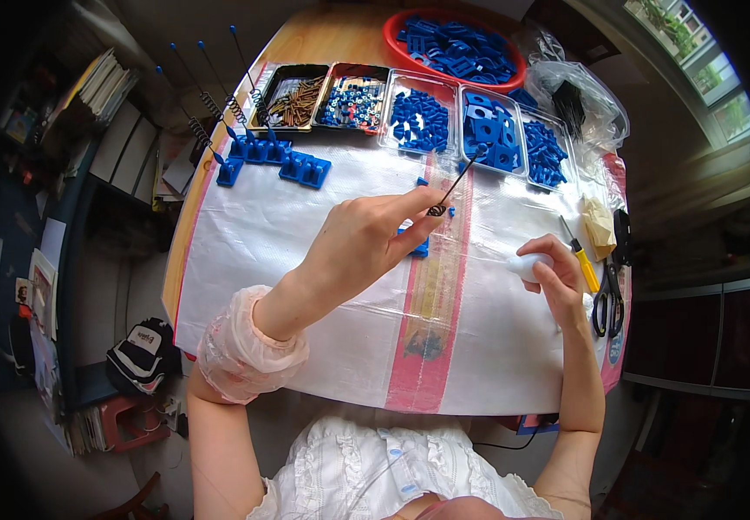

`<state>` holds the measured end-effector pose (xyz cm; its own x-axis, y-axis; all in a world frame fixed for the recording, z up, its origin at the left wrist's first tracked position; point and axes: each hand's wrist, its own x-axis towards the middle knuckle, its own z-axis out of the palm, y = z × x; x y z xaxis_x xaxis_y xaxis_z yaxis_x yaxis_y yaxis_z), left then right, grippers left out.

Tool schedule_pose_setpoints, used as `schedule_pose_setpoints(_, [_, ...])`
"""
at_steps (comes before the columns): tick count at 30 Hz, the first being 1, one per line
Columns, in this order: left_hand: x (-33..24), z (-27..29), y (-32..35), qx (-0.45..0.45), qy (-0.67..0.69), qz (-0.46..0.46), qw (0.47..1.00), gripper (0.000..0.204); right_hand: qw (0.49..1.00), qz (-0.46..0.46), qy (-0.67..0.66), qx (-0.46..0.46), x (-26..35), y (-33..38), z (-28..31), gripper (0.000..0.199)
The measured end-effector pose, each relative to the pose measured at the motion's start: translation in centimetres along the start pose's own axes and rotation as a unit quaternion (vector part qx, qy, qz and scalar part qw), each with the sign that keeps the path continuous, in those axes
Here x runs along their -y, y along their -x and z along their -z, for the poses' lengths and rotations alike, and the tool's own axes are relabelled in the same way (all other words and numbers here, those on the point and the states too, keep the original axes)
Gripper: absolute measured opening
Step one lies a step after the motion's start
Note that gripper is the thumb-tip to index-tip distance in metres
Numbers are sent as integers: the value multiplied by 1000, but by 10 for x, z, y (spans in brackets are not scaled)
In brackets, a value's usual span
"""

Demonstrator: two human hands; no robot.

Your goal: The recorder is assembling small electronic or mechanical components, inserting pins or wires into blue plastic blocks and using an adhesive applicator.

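My left hand is raised over the middle of the table, thumb and forefinger pinching a thin dark rod with a coil spring. The rod slants up to the right and ends in a blue tip. Beneath these fingers, partly hidden by them, lies a small blue plastic part. Further right, the fingers of my right hand curl around a smooth white rounded object whose kind I cannot make out. Several blue bases stand at the far left, some carrying upright spring rods with blue tips.
Along the back stand trays of brass-coloured screws, small mixed pieces and blue parts. Behind them is a red basin of blue pieces. A yellow-handled screwdriver and black scissors lie at the right edge.
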<state>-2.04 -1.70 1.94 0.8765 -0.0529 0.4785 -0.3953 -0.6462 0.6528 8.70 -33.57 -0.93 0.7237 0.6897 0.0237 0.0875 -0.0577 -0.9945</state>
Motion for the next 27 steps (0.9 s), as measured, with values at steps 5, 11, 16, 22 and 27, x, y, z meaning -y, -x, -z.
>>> schedule_pose_setpoints(5, [0,-1,2,-13,-1,-3,1000,24,998,26,34,38,8,2,-8,22])
schedule_pose_setpoints(11, [-2,-2,1,-11,-14,-6,1000,24,991,14,128,31,27,8,-13,20])
schedule_pose_setpoints(16, [0,-4,2,-11,-3,-6,1000,25,991,21,118,-52,9,29,-38,19])
schedule_pose_setpoints(22, [2,-2,2,1,-7,2,1000,25,987,44,124,-95,-4,34,-55,20])
schedule_pose_setpoints(27, [3,-2,2,1,-6,5,1000,25,986,26,129,-106,-7,29,-57,19])
